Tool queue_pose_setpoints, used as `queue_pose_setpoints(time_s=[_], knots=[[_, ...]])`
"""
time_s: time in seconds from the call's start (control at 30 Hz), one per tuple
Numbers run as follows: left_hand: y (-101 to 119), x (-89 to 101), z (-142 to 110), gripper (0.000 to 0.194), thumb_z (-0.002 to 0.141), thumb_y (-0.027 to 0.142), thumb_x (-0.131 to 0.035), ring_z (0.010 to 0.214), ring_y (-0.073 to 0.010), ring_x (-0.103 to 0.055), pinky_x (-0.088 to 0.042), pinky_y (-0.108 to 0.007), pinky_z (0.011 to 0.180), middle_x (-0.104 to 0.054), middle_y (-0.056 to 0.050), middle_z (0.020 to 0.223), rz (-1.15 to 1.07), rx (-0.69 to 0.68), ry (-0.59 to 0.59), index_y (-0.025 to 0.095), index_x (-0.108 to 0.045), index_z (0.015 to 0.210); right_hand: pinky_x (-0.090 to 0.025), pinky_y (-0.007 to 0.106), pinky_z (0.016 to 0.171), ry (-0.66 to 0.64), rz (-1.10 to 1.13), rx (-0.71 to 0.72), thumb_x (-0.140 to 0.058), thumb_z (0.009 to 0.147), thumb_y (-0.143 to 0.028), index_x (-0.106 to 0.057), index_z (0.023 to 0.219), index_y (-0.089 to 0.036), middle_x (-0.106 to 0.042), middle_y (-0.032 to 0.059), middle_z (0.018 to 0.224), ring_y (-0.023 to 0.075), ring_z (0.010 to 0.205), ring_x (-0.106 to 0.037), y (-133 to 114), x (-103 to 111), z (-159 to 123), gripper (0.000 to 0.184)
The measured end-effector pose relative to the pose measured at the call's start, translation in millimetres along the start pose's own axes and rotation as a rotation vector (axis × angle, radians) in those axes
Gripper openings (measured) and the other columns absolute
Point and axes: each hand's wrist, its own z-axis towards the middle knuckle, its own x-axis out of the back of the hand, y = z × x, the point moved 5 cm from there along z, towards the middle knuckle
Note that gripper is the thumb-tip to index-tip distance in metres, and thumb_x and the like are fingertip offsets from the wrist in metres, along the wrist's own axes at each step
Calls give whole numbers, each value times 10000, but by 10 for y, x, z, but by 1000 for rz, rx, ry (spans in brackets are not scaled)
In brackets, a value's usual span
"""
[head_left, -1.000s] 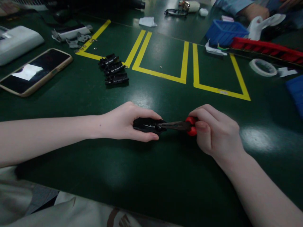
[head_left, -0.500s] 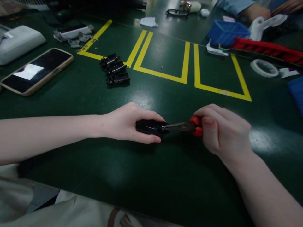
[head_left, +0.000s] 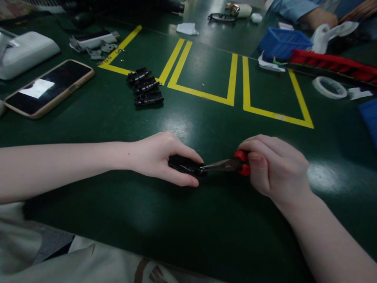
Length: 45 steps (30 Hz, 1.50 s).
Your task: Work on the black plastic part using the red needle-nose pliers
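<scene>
My left hand (head_left: 160,159) is closed around a small black plastic part (head_left: 185,164), pressing it against the dark green table (head_left: 188,220). My right hand (head_left: 275,167) is closed on the red handles of a pair of pliers (head_left: 235,164). The pliers' metal jaws reach left into the black part's right end. Three similar black parts (head_left: 145,87) lie in a stack farther back on the left, beside the yellow tape lines (head_left: 231,78).
A phone (head_left: 48,88) and a white device (head_left: 25,53) lie at the left. Blue bin (head_left: 284,41), red strip (head_left: 335,63), tape roll (head_left: 329,87) and another blue bin (head_left: 369,116) sit at the right. Another person's arm (head_left: 306,13) rests at the far edge.
Both hands with the black part and pliers sit slightly lower and nearer to me in the view; my left fingers cover more of the part. The grips are unchanged.
</scene>
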Motion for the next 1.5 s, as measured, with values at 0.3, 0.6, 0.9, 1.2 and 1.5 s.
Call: queue_pose_setpoints(time_s=[0.3,0.6,0.9,1.2,1.5], knots=[[61,-49,-2,359,868,379,-702,678,-120,-624,-444,-216,606,-739,-37,897,-46,-144,-162,146,-705,1141,-451,282,594,-32,200,10,-332,984,-209,-545,861,-199,-628,40,788,141,694,-593,-17,-135,-41,247],[112,14,-58,375,835,338,-741,739,-122,-634,-475,-205,694,-715,-36,888,72,-269,106,131,-669,1139,-427,267,571,4,273,-111,-305,1012,-249,-552,830,-188,-603,32,741,123,659,-564,-37,-126,-19,314],[124,66,-80,406,844,362,-737,759,-122,-650,-479,-191,706,-725,-53,892,186,-269,260,82,-665,1129,-366,248,502,20,268,-224,-288,1031,-286,-547,790,-189,-552,7,667,93,578,-503,-29,-135,-3,367],[111,51,-75,408,858,331,-729,823,-125,-661,-482,-175,737,-714,-60,959,150,-257,199,100,-627,1179,-368,250,504,22,303,-254,-287,1033,-299,-546,778,-192,-555,6,668,94,581,-511,-4,-160,-9,379],[89,66,-66,399,854,331,-732,835,-131,-670,-494,-184,719,-719,-56,983,113,-212,213,118,-635,1178,-354,270,505,-9,321,-266,-285,1021,-393,-531,780,-199,-532,11,681,112,573,-483,18,-171,-12,395]])
